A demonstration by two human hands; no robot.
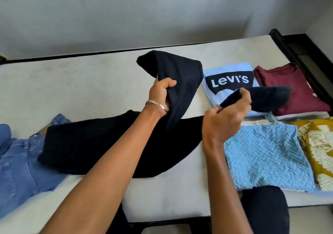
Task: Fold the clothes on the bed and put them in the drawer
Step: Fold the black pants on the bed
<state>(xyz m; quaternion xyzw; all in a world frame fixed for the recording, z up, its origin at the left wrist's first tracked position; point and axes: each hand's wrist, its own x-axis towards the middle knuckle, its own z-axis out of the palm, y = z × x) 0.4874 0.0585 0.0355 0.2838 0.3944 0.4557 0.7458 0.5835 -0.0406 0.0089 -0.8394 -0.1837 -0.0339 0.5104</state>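
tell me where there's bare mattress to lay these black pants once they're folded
Widest bare patch of mattress: far left, between the wall edge and the black pants. A smaller strip runs along the near edge, between the pants and the zigzag top. The right end is crowded: Levi's shirt, maroon shirt, yellow garment.

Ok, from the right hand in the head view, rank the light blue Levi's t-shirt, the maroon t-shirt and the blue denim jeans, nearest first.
1. Light blue Levi's t-shirt: folded on the bed just beyond the right hand.
2. Maroon t-shirt: folded farther right, near the bed's end.
3. Blue denim jeans: unfolded at the far left edge.
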